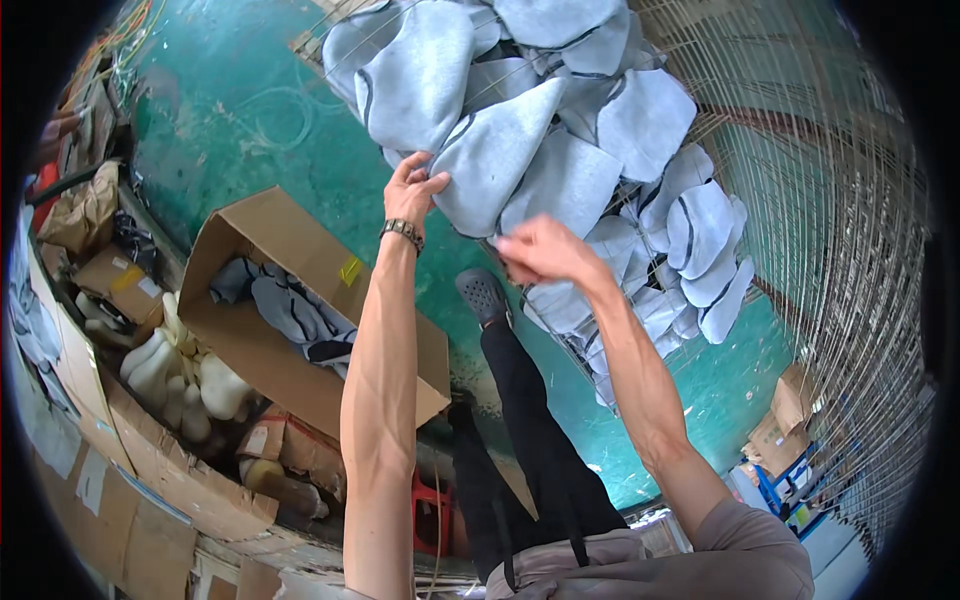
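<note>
Many grey, felt-like fabric pieces with dark edging lie overlapping on a wire rack (715, 118) in front of me. My left hand (408, 188) has its thumb and fingers closed at the left edge of one grey fabric piece (500, 150). My right hand (545, 250) is beside that piece's lower corner, its fingers curled together and slightly blurred. Whatever they pinch, if anything, is hidden. Another grey fabric piece (565, 180) lies just above the right hand.
An open cardboard box (285, 365) at the left holds more grey and dark fabric pieces (290, 310). Pale foot-shaped forms (180, 385) lie beyond it. Upright wires (830, 200) line the right side. Below the rack, my grey clog (484, 294) stands on the green floor (230, 110).
</note>
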`<state>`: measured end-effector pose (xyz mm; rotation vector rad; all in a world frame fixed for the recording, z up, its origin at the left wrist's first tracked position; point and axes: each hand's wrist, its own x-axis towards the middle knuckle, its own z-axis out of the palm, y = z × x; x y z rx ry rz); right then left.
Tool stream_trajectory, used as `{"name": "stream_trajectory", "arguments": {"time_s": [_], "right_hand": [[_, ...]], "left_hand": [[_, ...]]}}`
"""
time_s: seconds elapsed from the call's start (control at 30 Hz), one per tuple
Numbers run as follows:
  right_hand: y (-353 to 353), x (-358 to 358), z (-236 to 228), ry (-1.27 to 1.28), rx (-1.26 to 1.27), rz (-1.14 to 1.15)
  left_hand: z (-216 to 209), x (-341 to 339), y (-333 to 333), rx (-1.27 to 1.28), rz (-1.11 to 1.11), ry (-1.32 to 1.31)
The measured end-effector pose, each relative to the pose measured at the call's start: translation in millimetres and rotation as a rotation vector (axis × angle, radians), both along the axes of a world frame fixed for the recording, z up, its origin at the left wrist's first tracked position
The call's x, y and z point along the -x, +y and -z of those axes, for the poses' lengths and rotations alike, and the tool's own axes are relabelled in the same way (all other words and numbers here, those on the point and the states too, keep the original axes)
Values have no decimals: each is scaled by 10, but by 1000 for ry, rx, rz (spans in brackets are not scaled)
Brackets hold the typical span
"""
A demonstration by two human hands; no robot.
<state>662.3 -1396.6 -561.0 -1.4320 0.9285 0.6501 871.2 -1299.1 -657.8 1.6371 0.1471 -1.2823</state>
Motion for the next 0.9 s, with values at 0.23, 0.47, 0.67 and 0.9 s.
{"name": "stream_trajectory", "arguments": {"time_s": [0.23,0.47,0.67,0.9], "right_hand": [[-540,-881,1328,-618,-564,1027],[-601,-1009,1734,-448,-554,1036],[-451,-996,1311,-729,-782,1021],[263,-499,498,-581,-748,611]], "left_hand": [[-107,141,-103,99,147,-21],[-1159,642,695,124,-257,-314],[-1748,1343,3048,-1,-456,-9],[-2951,2659,5101,-147,-859,-93]]}}
